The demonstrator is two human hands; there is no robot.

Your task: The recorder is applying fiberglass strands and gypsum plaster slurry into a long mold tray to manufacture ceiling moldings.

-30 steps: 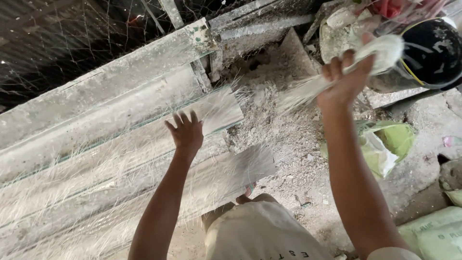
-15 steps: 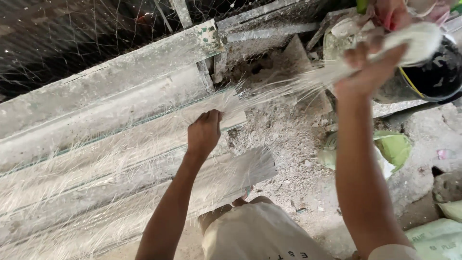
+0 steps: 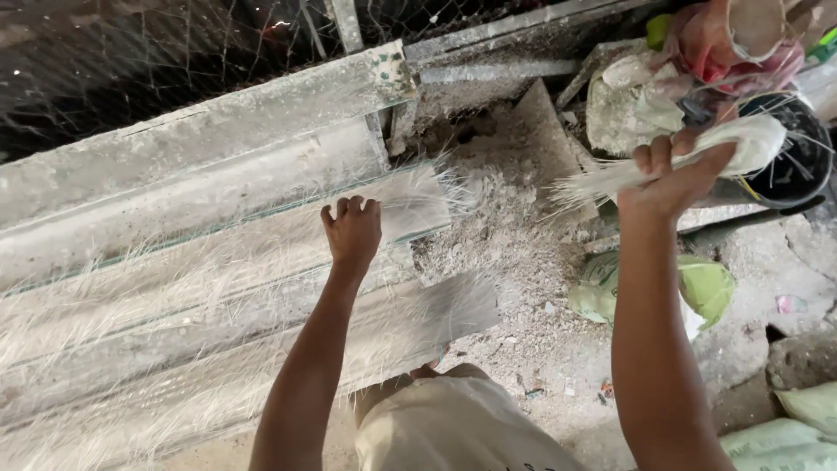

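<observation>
in the head view, the left hand (image 3: 353,231) lay on pale fibre strands (image 3: 218,262) spread in long layers over a sloped, dusty board surface (image 3: 200,148). its fingers were curled and pressed down into the strands near the ragged right end of the upper layer, knuckles up; whether any strands were pinched under the fingers could not be told. the left forearm ran up from the lower middle of the picture.

the right hand (image 3: 676,179) was raised at the upper right, closed around a white fibre bundle (image 3: 697,153). the thick end of the bundle stuck out past the fist to the right, and its loose thin strands fanned out to the left, hanging apart from the strands on the boards.

behind the right hand sat a black bucket (image 3: 789,161) with crumpled pink and white bags (image 3: 724,44) heaped just beside it. below the right forearm a green sack (image 3: 706,288) lay on the gritty ground (image 3: 514,253). wire mesh (image 3: 131,52) closed off the dark space above the boards. tan shorts (image 3: 453,427) showed at the bottom edge.
</observation>
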